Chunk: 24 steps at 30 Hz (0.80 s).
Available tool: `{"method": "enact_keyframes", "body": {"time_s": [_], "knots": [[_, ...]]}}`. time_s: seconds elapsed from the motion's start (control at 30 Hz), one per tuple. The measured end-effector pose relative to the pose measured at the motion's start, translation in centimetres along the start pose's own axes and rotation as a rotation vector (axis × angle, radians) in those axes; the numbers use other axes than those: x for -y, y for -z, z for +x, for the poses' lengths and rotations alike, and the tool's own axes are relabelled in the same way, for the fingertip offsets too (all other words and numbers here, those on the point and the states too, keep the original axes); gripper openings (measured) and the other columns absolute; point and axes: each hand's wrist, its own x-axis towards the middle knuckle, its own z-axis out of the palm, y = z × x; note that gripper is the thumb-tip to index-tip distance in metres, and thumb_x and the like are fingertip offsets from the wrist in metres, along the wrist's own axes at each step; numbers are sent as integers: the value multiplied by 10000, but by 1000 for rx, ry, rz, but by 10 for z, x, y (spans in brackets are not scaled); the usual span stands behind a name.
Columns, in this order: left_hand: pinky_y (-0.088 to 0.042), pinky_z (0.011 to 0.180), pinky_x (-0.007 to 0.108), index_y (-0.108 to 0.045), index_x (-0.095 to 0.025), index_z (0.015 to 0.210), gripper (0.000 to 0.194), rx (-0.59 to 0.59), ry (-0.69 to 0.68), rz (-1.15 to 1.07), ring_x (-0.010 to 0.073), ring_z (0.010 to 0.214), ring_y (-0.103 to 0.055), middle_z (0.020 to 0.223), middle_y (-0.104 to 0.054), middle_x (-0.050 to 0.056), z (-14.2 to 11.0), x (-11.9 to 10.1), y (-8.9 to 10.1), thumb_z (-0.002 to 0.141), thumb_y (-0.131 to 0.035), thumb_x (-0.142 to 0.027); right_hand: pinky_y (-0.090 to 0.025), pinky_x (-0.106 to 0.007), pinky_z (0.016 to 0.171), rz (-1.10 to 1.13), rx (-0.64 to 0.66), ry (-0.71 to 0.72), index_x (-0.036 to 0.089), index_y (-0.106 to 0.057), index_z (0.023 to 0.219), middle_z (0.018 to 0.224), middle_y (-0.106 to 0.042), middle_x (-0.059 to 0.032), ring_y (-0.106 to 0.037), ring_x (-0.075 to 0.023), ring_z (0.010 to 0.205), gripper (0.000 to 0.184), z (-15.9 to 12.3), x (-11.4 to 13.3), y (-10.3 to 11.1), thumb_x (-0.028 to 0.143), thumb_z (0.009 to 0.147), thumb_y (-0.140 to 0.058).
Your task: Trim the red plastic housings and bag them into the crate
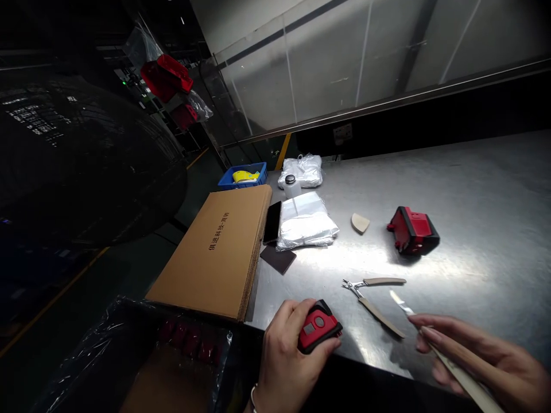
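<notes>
My left hand is closed round a red and black plastic housing just over the table's front edge. A round spot and a square one show on the red face of the housing. In my right hand is a scalpel-like knife, gripped by its long pale handle, its short blade pointing up and left. Between the hands, nearer the right one, side cutters with beige handles lie spread on the metal table. Farther back stands a second red and black housing.
A beige wedge-shaped piece, clear plastic bags, a dark phone-like slab, a dark square pad and a pump bottle lie mid-table. Flat cardboard and a blue bin are left. Below, a plastic-lined box holds red parts.
</notes>
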Motion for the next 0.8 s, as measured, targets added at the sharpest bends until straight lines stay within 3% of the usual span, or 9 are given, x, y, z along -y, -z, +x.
{"method": "enact_keyframes", "body": {"time_s": [0.07, 0.13, 0.23, 0.33, 0.5, 0.6, 0.8], "knots": [[-577, 754, 314, -665, -185, 1188, 488, 11, 11, -1, 211, 847, -678, 965, -673, 53, 0, 1, 0, 732, -841, -177, -645, -320, 690, 178, 124, -172, 257, -758, 1078, 879, -789, -95, -768, -286, 812, 484, -4, 11, -16, 527, 679, -797], [-576, 766, 317, -667, -174, 1185, 483, 19, 22, 1, 214, 858, -678, 970, -673, 60, 0, 2, 0, 734, -839, -174, -629, -375, 819, 232, 208, -204, 269, -777, 1048, 949, -796, -113, -739, -336, 996, 493, -3, 22, -27, 505, 619, -836], [-572, 780, 329, -664, -167, 1181, 487, 32, 48, 14, 219, 870, -675, 976, -671, 61, -2, 3, 0, 728, -842, -165, -641, -405, 710, 109, 197, -6, 227, -785, 952, 855, -783, -130, -755, -331, 835, 449, -5, 35, -42, 537, 629, -823], [-568, 771, 341, -654, -166, 1180, 480, 47, 64, 41, 221, 868, -668, 972, -663, 58, -5, 3, 0, 735, -833, -155, -583, -306, 560, 5, 133, 227, 211, -750, 871, 708, -706, -72, -670, -212, 619, 390, -17, 46, -61, 587, 813, -663], [-569, 777, 354, -626, -160, 1213, 483, 69, 37, 81, 225, 891, -662, 997, -652, 66, -8, 4, 0, 761, -784, -100, -542, -224, 592, -191, 271, 358, 252, -696, 1044, 839, -691, -29, -658, -162, 702, 303, -28, 58, -83, 501, 933, -564], [-575, 758, 363, -611, -160, 1237, 484, 66, 10, 108, 229, 879, -663, 1000, -650, 71, -9, 4, -1, 781, -766, -108, -556, -214, 623, -240, 319, 434, 264, -702, 1022, 908, -712, -20, -687, -154, 745, 233, -27, 61, -89, 441, 951, -568], [-587, 728, 379, -584, -133, 1270, 468, 60, -70, 152, 251, 877, -677, 1011, -659, 100, -14, 7, -5, 833, -745, -178, -576, -205, 731, -400, 329, 800, 274, -698, 1055, 962, -751, -8, -727, -144, 826, 171, -33, 77, -101, 238, 964, -558]]}}
